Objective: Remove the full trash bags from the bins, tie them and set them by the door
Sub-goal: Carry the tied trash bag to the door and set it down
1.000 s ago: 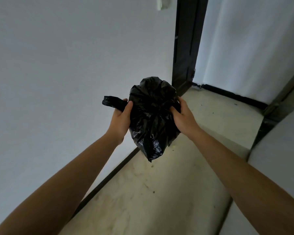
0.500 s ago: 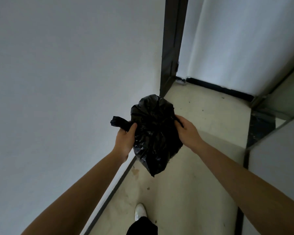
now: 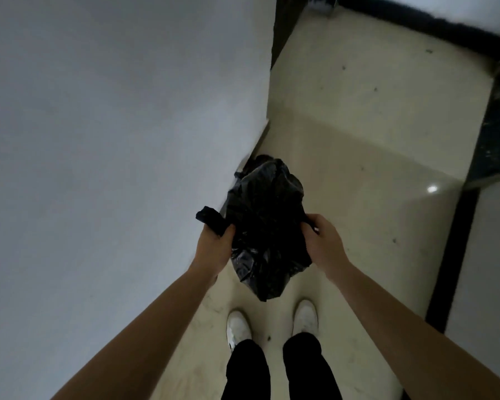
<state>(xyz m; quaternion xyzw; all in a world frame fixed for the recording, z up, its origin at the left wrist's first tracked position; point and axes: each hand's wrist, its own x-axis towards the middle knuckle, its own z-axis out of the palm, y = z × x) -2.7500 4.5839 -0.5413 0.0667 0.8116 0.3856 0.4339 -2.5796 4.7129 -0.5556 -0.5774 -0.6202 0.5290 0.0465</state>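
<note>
- While both hands keep their hold, the view has tipped downward since a second ago: the dark door frame (image 3: 277, 30) has slid to the top of the frame, and two white shoes (image 3: 237, 327) now stand side by side at the bottom.
- The black trash bag (image 3: 267, 226) hangs mid-frame above the pale floor (image 3: 358, 140), just beside the corner of the white wall (image 3: 98, 140).
- The left hand (image 3: 214, 246) has its fingers clenched on a twisted tail of plastic (image 3: 211, 220); the right hand (image 3: 325, 243) has its fingers curled on the bag's opposite edge.
- By my reading, the person has stopped near the door. The two ends are apart, so the knot looks unfinished before the bag goes down.
</note>
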